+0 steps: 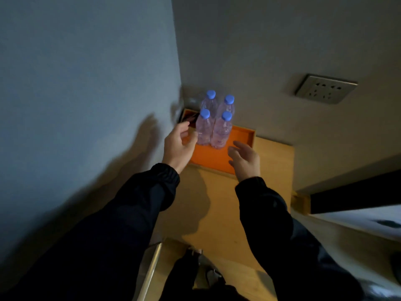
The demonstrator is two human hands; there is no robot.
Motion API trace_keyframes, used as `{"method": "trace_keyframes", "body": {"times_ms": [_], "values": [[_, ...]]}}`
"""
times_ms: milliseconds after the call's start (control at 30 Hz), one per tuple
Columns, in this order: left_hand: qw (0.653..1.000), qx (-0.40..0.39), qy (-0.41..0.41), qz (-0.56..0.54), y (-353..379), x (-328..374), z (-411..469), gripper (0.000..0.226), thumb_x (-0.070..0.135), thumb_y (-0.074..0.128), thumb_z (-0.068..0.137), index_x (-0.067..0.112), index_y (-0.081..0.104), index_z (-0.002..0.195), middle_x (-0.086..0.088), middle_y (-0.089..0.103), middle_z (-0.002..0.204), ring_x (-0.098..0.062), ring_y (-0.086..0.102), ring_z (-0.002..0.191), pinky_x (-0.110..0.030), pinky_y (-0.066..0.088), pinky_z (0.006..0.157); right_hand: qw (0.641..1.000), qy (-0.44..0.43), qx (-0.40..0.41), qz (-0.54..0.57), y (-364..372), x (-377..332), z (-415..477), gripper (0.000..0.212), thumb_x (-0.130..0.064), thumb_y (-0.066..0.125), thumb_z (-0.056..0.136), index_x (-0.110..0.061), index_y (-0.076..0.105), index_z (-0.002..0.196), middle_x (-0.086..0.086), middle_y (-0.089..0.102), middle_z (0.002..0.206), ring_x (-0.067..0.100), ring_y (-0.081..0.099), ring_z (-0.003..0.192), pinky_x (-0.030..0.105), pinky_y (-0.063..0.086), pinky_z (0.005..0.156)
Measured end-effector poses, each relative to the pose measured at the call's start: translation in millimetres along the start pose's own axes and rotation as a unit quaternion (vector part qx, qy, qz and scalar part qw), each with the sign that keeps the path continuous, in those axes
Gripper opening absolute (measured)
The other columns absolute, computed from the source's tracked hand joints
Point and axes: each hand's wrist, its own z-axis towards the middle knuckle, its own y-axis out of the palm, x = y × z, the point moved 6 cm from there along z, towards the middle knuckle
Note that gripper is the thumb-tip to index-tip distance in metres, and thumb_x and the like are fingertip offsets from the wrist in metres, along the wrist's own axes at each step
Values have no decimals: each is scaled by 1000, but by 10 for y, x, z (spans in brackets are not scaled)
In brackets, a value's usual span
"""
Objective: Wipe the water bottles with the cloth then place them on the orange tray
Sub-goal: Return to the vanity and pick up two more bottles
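four bottles (213, 122) upright on tray (243, 137), tray on table (227, 209), against wall corner

Dim corner of grey walls (86, 61), wall socket (325, 89), narrow wooden table (227, 203).

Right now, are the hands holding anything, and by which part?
Nothing is held: the left hand hovers open beside the front-left bottle, the right hand open over the orange tray.

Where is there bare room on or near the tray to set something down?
Free: the right part of the orange tray, between the bottles and its right rim, by the right hand; and the wooden tabletop nearer than the tray. Crowded: the tray's far-left part, where four bottles cluster beside the left hand.
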Motion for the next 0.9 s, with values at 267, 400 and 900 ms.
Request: {"method": "trace_keyframes", "body": {"times_ms": [267,400,900], "values": [[975,158,-2,-157,-760,203,-1680,20,12,62,87,15,61,107,-3,69,100,-1,64,90,-23,47,85,987,-78,-143,15,-162,-4,-1458,29,-9,55,91,-7,57,120,8,66,109,6,62,96,27,50,88],[939,269,-49,-209,-1205,43,-2721,21,6,64,82,20,64,97,-3,69,94,-8,64,88,-36,50,87,967,-99,-236,-11,-31,192,-2111,28,-3,54,90,-5,59,117,11,66,108,-7,63,85,15,51,80],[827,502,-96,-233,-2796,-863,-5967,25,3,48,93,18,63,106,3,74,95,-15,69,93,-27,56,77,846,-125,-495,-153,1164,840,-4726,30,-14,54,91,-19,57,120,-12,65,103,-8,60,92,2,48,72]]}}
